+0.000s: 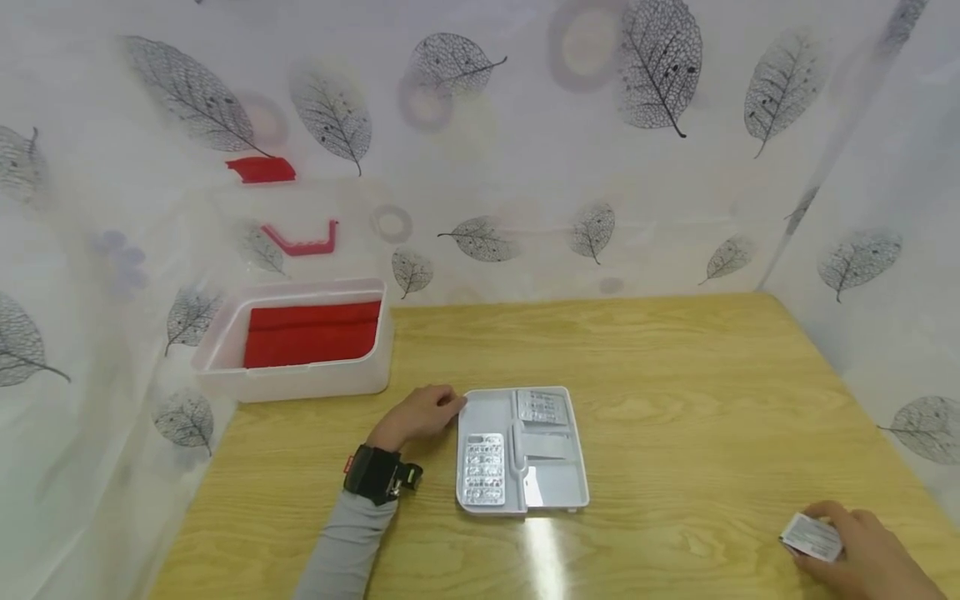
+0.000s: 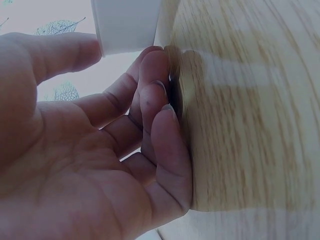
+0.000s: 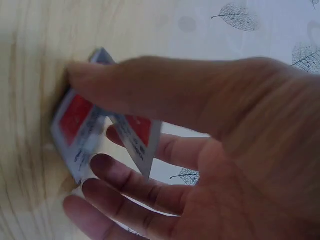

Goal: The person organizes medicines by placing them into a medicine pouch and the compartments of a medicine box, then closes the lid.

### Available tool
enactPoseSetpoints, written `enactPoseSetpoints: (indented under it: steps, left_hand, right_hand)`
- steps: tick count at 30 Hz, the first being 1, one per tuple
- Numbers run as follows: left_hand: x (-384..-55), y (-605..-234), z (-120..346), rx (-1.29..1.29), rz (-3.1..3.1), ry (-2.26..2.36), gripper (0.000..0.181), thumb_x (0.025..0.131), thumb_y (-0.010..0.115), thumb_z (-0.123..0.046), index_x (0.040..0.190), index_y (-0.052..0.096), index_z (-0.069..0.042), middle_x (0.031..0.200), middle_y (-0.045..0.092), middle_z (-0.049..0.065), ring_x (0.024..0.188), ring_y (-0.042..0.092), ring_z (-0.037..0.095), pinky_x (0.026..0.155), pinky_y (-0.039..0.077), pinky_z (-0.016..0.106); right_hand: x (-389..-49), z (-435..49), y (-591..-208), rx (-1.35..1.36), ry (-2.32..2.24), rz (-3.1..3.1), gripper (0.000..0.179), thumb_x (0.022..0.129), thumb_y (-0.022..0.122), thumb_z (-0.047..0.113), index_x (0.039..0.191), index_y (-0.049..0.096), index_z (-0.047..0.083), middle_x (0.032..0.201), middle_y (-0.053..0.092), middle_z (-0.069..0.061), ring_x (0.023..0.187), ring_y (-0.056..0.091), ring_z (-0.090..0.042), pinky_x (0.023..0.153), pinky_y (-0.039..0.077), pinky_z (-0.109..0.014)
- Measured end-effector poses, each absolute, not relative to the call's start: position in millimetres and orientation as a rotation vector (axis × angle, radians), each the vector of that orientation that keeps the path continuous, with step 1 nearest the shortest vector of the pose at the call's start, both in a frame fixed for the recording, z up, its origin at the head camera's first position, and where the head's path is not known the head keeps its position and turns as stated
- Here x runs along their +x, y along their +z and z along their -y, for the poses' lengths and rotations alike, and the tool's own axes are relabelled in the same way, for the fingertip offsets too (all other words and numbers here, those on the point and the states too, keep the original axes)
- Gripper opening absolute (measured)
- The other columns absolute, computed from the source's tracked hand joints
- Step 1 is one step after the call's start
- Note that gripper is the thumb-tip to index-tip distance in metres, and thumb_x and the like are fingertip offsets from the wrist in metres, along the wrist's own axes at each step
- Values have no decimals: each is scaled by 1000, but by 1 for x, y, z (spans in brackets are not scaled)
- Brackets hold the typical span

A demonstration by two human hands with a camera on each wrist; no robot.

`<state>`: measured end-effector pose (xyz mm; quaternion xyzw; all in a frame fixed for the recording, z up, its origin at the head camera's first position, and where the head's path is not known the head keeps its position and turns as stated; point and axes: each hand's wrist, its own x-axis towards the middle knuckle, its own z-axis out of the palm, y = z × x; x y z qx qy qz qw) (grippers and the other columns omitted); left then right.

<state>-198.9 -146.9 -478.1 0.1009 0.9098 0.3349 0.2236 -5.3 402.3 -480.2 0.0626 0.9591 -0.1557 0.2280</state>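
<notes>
My left hand (image 1: 425,411) rests on the table at the upper left corner of a white divided tray (image 1: 487,412). Its thumb tip meets the corner of the tray (image 2: 127,30) in the left wrist view, and the other fingers bend loosely against the wood. A silver blister pack (image 1: 484,469) lies in the left compartment; another blister pack (image 1: 543,407) is in the upper right one. At the lower right, my right hand (image 1: 862,546) grips small printed packets (image 1: 812,537) between thumb and fingers. Red panels show on the packets (image 3: 75,117), spread in a V and blurred in the right wrist view.
A translucent white bin (image 1: 315,382) with red cloth (image 1: 315,333) inside stands at the back left. Behind it, a pink-red handle (image 1: 303,247) and a red piece (image 1: 262,169) show against the leaf-patterned sheet (image 1: 510,183). This sheet borders the wooden table (image 1: 675,375).
</notes>
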Motion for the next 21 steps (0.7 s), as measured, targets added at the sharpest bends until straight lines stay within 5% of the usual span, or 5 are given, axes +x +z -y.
enactPoseSetpoints:
  steps: [7,14,21]
  left_hand:
    - [-199,-480,148,284,-2511,929,28,105,53,-37,92,63,-15,82,57,2,75,53,18,66,42,31]
    - [-199,-482,150,269,-2503,934,30,105,53,-38,90,62,-15,81,57,2,74,52,18,65,41,31]
    - [-200,-481,148,262,-2506,915,30,105,53,-39,90,62,-15,82,57,3,75,53,19,65,41,31]
  right_hand:
    - [-19,-380,-477,57,-465,-2739,67,82,83,38,121,57,-10,103,62,-18,86,55,-23,69,50,-43]
    - [-28,-324,-460,-95,-657,-2851,63,84,82,42,130,57,6,119,65,-7,92,57,-8,74,52,-30]
    - [-40,-250,-445,-529,-894,-2857,53,85,83,31,132,59,19,118,64,12,92,57,2,76,53,-26]
